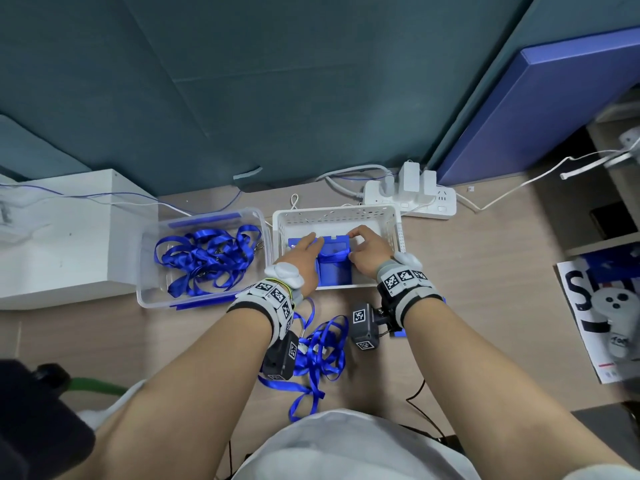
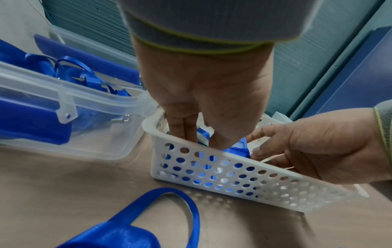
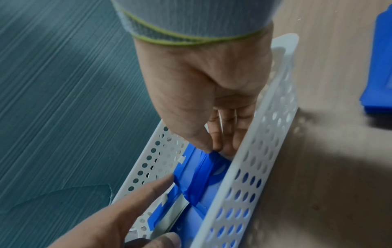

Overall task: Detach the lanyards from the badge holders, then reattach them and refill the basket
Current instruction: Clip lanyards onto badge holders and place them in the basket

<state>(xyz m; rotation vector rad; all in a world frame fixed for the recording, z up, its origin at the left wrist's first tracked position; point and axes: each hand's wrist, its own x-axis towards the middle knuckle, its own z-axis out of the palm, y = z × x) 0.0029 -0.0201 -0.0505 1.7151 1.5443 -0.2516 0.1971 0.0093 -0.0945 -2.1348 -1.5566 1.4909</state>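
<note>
Both hands are shown inside the white perforated basket point(image 1: 394, 223) on the wooden desk point(image 1: 485, 271), where the blue badge holders point(image 1: 334, 268) are stacked against its near wall. The left hand point(image 1: 304, 251) is reached in with fingers extended – its fingertips point(image 2: 182, 132) laid on the holders, nothing gripped. The right hand point(image 1: 369, 249) is curled, and a blue strap point(image 3: 203, 171) wrapped around a holder is pinched between its thumb and fingertips point(image 3: 218, 147). Loose blue lanyards point(image 1: 207, 258) are piled in the clear plastic bin point(image 1: 145, 292) just left of the basket; further lanyards point(image 1: 322, 355) lie on the desk near the forearms. A white power strip point(image 1: 415, 199) is seen behind the basket.
</note>
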